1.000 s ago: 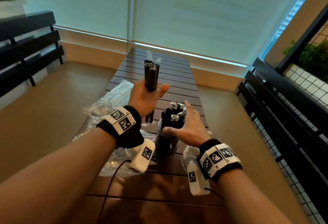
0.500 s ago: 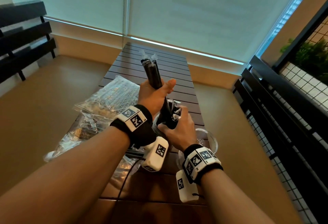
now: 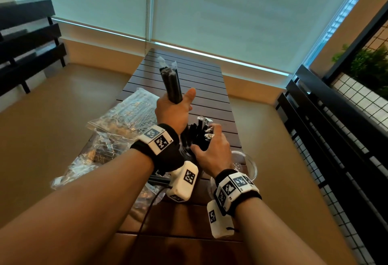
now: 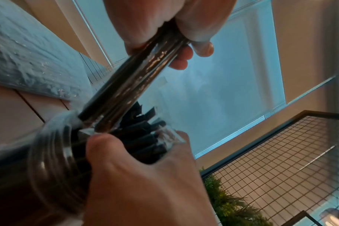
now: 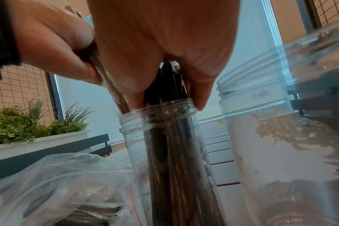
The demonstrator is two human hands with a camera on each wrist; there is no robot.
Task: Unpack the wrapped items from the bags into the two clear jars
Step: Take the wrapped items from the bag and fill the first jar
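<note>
Two bare forearms, each wrapped at the wrist by a black fabric band bearing white blocks printed with black-and-white square markers. A white camera housing hangs beneath the left wrist, trailing a thin black cable; a matching housing hangs beneath the right.

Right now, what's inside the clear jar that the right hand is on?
The clear jar holds a tight bunch of dark wrapped sticks standing upright, tops poking past the rim. The right hand covers part of the mouth, and the jar's bottom is out of view.
</note>
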